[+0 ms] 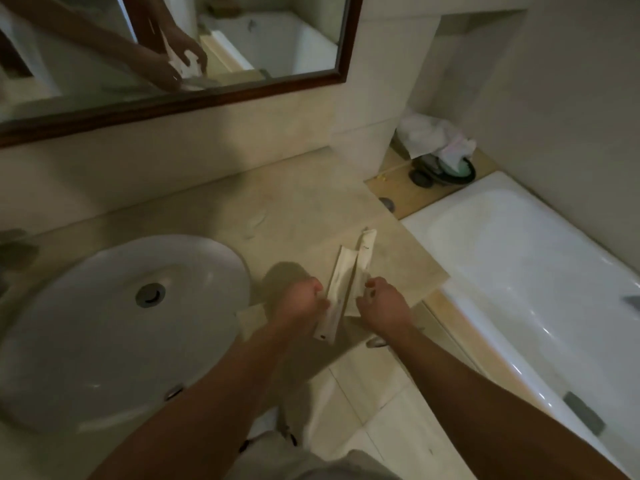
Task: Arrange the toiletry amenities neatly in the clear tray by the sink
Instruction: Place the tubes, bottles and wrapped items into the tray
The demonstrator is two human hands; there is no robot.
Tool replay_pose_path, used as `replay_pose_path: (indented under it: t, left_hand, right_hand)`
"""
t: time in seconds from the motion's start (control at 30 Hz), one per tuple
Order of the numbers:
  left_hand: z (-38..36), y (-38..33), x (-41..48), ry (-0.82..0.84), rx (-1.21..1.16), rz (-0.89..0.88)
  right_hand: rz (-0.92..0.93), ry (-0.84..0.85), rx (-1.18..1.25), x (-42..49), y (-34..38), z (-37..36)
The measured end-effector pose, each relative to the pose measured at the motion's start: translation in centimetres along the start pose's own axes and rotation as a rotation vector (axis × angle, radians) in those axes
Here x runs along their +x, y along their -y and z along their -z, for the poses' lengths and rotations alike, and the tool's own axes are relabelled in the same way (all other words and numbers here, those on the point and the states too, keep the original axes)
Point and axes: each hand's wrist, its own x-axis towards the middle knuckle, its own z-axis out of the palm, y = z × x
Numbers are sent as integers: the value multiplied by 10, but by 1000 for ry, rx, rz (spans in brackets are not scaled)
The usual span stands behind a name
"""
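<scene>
White packets: long, side by side on counter, right of sink.
Left hand: fingers curled, pinching one packet.
Right hand: fingers bent onto other packet's edge.

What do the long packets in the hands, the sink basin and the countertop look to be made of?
Packets: probably matte off-white paper, flat with creased edges. Sink basin: glossy white, likely ceramic, with soft highlights. Countertop: beige stone or stone-look, faintly mottled, dull sheen.
</scene>
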Motion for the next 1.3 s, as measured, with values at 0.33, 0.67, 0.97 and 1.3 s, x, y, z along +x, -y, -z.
replay_pose_path:
  t: [0.33,0.67,0.97,1.3]
  left_hand:
    - [-43,-34,45,9,298,210]
    - [-50,-56,33,-93,7,597]
    - [-3,-27,-70,-656,-844,658]
    - [46,83,-292,-1184,-1243,729]
  right_hand:
    - [11,104,-3,60,-4,7]
    - [62,395,334,93,-11,17]
    - [390,607,346,27,57,4]
    - [749,914,153,-161,182,-97]
